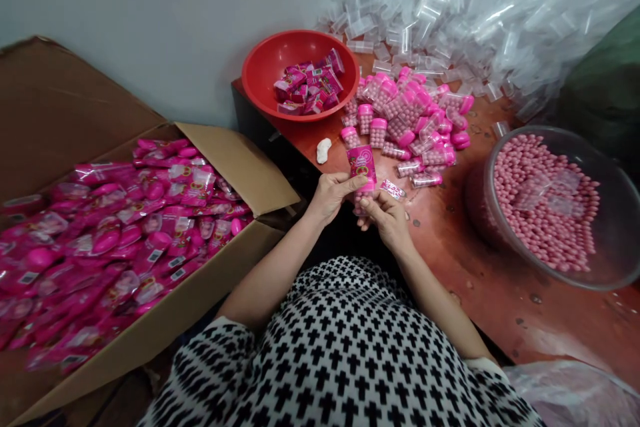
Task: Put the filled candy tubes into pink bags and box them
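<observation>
Pink printed plastic sachet (pixel 361 164) is pinched between left hand (pixel 331 193) and right hand (pixel 387 217), both clamped on it above the reddish-brown bench (pixel 480 267).

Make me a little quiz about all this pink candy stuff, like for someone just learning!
1. True or false: both hands, the left hand and the right hand, are on one pink-labelled tube.
2. What holds the loose pink candy balls? A) the red bowl B) the clear tub C) the cardboard box
3. Fill in: the cardboard box is full of pink ____.

Key: 1 true; 2 B; 3 packets.
</observation>
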Available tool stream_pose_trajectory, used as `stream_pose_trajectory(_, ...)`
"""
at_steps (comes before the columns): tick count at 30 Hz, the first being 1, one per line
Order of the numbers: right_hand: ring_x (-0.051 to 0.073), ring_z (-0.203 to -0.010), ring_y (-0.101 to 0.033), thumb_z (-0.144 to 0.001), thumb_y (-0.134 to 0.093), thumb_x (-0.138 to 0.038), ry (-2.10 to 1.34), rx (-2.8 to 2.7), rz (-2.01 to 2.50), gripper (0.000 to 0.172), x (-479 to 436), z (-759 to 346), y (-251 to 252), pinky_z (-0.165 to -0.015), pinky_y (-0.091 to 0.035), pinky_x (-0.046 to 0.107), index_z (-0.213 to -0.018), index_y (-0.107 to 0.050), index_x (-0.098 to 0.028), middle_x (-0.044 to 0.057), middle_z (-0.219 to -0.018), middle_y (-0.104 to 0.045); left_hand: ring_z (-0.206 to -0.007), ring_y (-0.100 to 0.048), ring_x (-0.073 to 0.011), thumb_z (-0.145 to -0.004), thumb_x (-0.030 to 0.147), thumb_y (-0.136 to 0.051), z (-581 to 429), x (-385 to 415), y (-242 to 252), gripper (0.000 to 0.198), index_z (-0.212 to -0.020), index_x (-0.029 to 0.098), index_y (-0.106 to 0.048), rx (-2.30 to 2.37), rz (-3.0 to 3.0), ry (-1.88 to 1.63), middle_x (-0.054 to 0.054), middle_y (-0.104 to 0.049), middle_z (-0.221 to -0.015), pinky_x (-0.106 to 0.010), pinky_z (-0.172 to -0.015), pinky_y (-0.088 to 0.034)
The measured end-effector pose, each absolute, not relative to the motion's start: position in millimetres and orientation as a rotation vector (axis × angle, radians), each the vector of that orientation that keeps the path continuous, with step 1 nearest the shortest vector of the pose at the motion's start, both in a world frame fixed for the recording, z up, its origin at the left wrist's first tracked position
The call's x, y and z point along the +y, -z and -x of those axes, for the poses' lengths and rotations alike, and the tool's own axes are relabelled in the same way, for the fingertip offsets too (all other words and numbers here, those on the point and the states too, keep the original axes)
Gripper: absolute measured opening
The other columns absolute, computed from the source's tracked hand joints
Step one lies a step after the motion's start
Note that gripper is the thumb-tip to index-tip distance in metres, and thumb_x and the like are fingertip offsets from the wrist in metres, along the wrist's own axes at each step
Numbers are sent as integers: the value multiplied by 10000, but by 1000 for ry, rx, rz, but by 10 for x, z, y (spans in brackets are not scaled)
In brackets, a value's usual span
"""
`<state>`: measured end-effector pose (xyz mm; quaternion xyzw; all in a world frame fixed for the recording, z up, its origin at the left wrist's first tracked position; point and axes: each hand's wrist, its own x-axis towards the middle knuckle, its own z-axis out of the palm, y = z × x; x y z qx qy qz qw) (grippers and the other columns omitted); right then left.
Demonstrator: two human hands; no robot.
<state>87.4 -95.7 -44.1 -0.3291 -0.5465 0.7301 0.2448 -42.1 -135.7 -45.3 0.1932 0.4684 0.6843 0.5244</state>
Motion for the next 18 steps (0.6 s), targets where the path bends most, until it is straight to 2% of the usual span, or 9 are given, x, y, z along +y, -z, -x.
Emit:
stream_pose_trajectory(5, 73, -475, -572, -761, -668, -399, -1767, -1594, 922, 243, -967, -871, 476, -414, -483, 181, -836, -573, -189, -33, -672, -630, -465, -556, -122, -620, 370, -778, 409, -1349, 441, 308, -601, 98, -636, 1107, -397, -1599, -37, -631, -565, -260, -465, -448)
stream_pose_trajectory(11, 76, -422, -553, -759, -657, -427, -1997, -1415, 901, 266, -955, -859, 515, -354, -440, 178, -803, -567, -180, -28, -640, -637, -479, -546, -99, -600, 325, -793, 378, -1361, 441, 273, -599, 98, -642, 1200, -430, -1648, -15, -615, -557, -231, -481, -440)
stream_pose_trajectory(16, 68, -477, -566, -769, -658, -399, -1670, -1615, 950, 238, -983, -878, 539, -402, -469, 168, -833, -565, -189, -37, -672, -627, -496, -572, -117, -572, 332, -809, 322, -1349, 426, 277, -616, 107, -653, 1245, -374, -1680, -18, -632, -564, -246, -509, -464)
stream_pose_trajectory(18, 69, -469, -564, -773, -650, -410, -1692, -1614, 941, 243, -977, -889, 535, -396, -467, 172, -820, -561, -189, -36, -669, -628, -479, -566, -119, -586, 347, -799, 302, -1351, 411, 283, -632, 105, -661, 1225, -366, -1662, -19, -627, -559, -250, -489, -457)
